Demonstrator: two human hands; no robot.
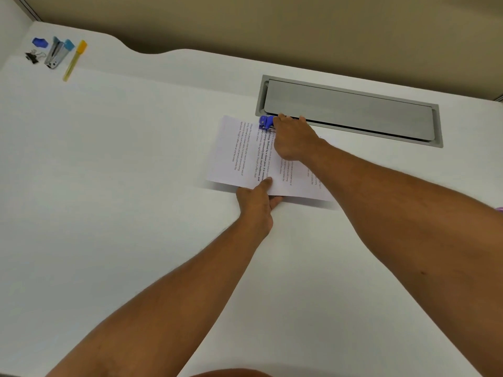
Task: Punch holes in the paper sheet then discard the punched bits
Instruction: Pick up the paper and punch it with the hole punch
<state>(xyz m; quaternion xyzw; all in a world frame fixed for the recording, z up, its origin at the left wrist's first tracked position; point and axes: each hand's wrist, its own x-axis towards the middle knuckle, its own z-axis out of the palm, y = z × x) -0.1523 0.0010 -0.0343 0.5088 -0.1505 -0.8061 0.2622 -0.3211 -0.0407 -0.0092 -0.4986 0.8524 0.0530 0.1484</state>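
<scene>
A printed paper sheet (239, 156) lies on the white desk (136, 186), its text running sideways. My left hand (257, 204) pinches the sheet's near edge, thumb on top and fingers under it, lifting that edge slightly. At the sheet's far edge sits a blue hole punch (265, 122). My right hand (292, 140) is closed over the punch and hides most of it; only its left end shows. The punched bits are not visible.
A grey metal cable hatch (351, 110) is set into the desk just behind the punch. At the far left corner lie a blue clip (40, 42), black binder clips (34, 57), a stapler (57, 54) and a yellow pen (74, 61).
</scene>
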